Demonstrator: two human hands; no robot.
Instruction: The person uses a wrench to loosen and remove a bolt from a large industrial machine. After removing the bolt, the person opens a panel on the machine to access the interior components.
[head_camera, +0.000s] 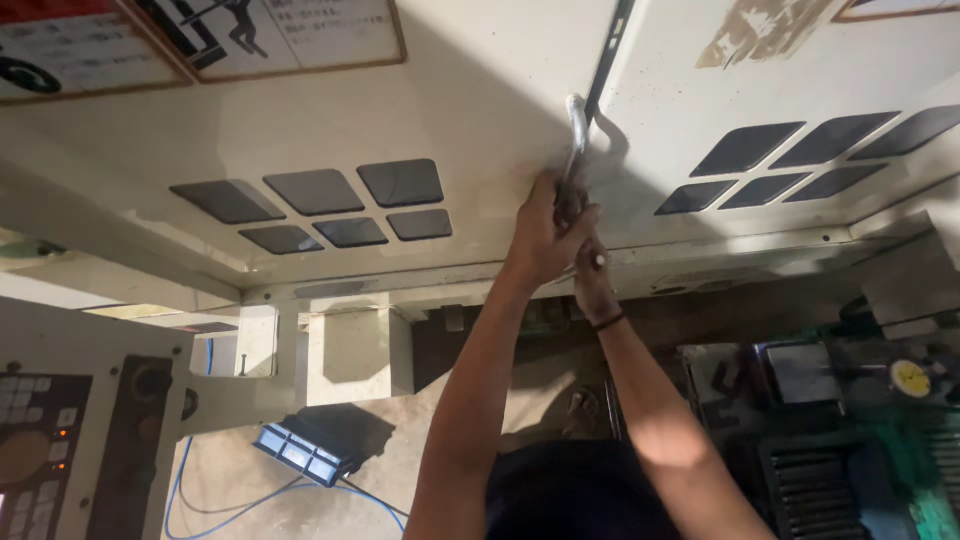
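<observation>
Big cream machine doors (480, 110) with dark diamond windows fill the view. At the seam between them sits a bent metal handle (577, 125), looks stiff, heavy steel, probably slick. Left hand (545, 235) is wrapped tight around its lower shaft, right hand (592, 285) clenched just below. Grab low for leverage.

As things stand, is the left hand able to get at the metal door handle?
Probably yes: the left hand is already raised to the lower end of the metal door handle, fingers curled there, with nothing between. The right hand sits just below it.
</observation>
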